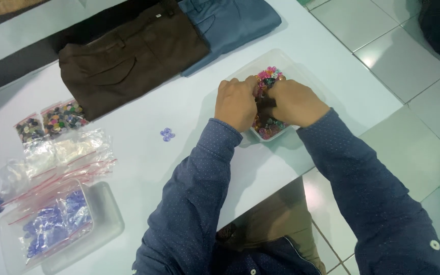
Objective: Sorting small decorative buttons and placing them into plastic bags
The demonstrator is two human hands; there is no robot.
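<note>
Two hands were down in the clear plastic tub of mixed coloured buttons when I looked through the head camera. That tub sat near the right edge of the white table, toward its far side. My left hand lay curled over the tub's near-left wall, knuckles up, fingers bent down among the buttons. My right hand was beside it, just to the right, fingers folded inward toward the left hand. Something small and dark showed between the two hands, but I could not tell what it was, nor whether either hand was pinching it or only resting on the buttons; the fingertips were hidden.

A few pale purple buttons lay loose on the bare tabletop, left of my left forearm and apart from it. Folded brown trousers rested at the far edge, with folded blue-grey trousers touching them on the right. Toward the left edge were small zip bags of dark and mixed buttons, then clear zip bags with red seals, heaped over a second plastic tub near the near-left corner holding bags of purple buttons.
</note>
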